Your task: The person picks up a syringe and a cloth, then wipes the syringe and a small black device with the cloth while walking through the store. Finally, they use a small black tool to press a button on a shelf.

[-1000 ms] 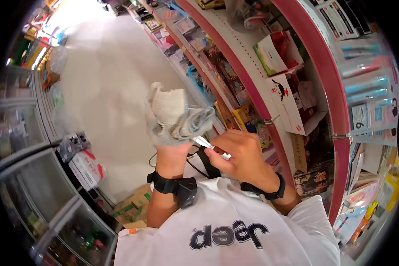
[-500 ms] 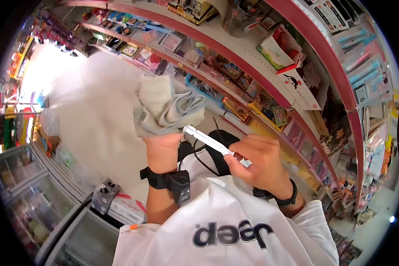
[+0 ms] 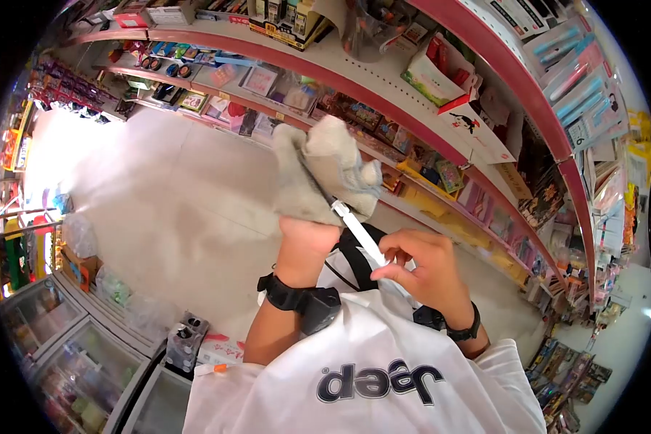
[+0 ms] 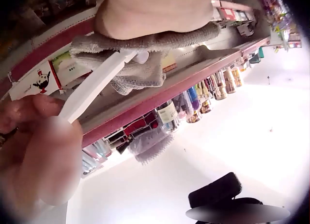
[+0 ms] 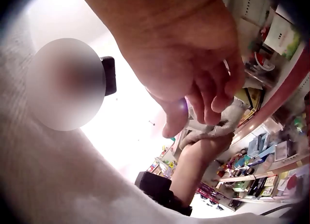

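Grey-white knit cloth, glove-like, covers my left hand and hides its fingers; only the base of the hand shows bare. Its bulges look finger-like on the right side. My right hand pinches a slim white stick-like tool between thumb and curled fingers. The tool's far end, with a small clip-like tip, lies against the cloth just above the left wrist. In the left wrist view, the cloth's thick hem runs around the base of that hand, and the tool's narrow end overlaps it.
Red-edged shelves packed with goods curve across the top and right. Glass-lidded freezers stand at lower left, with bags and a box behind them. Pale floor lies between. A white cow-print carton sits on a shelf.
The view has swung toward the shelves. The white tool, mostly hidden a second ago, now shows at full length. The left hand has turned, and the cloth's loose folds show a different side.
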The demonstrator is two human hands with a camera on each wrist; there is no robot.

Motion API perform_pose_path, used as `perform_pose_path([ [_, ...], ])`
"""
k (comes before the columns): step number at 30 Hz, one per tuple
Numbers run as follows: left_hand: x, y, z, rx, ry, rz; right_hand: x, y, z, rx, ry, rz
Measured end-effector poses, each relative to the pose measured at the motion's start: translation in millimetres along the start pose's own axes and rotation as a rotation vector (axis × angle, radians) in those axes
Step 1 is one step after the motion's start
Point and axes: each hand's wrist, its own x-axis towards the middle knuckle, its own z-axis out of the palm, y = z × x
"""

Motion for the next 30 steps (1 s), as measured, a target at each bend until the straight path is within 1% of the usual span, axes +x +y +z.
perform_pose_path([
  [2,0.6,-4.9,0.0,0.002,0.004,-0.055,2.1,-5.4,-2.5,-0.098,-0.004,-0.024],
  [3,1.3,-13.8,-17.9,-0.064,-0.115,-0.066,4.9,-9.2,-3.2,-0.125,0.004,-0.049],
  [6,0.7,-24.8,-23.9,0.047,-0.069,-0.070,12.5,-10.1,-1.9,-0.255,-0.018,-0.130],
  [7,3.5,-27.4,-31.2,0.088,-0.084,-0.073,12.6,-9.8,-0.9,-0.306,-0.035,-0.154],
  [10,4.0,-31.0,-40.5,0.330,-0.043,-0.069,8.0,-2.7,6.2,-0.286,-0.073,-0.082],
  [13,5.3,-33.5,-46.3,0.394,-0.044,-0.104,4.4,-1.4,6.4,-0.176,-0.155,0.118],
  [14,5.2,-33.8,-50.0,0.427,-0.044,-0.116,4.8,-1.2,5.5,-0.137,-0.171,0.132],
  [16,5.0,-35.0,-55.6,0.394,-0.087,-0.174,8.2,0.2,1.6,-0.059,-0.199,0.158],
  [19,5.1,-36.2,-61.8,0.283,-0.111,-0.260,11.2,2.6,3.6,-0.099,-0.191,0.166],
  [20,4.5,-36.5,-63.5,0.236,-0.111,-0.289,11.0,3.8,5.3,-0.093,-0.152,0.123],
  [22,3.4,-36.6,-57.5,0.212,-0.082,-0.278,11.1,7.7,8.6,-0.084,-0.072,0.034],
  [23,3.5,-36.9,-55.6,0.199,-0.068,-0.273,11.1,9.4,9.4,-0.063,-0.079,0.080],
  [25,5.2,-37.2,-61.6,0.172,-0.117,-0.265,9.7,12.2,10.6,-0.022,-0.093,0.175],
  [26,4.9,-37.5,-64.3,0.158,-0.139,-0.260,9.1,12.7,11.5,-0.032,-0.068,0.174],
  [30,-2.7,-38.4,-63.8,0.107,-0.082,-0.274,5.4,17.2,16.4,-0.078,0.027,0.143],
])
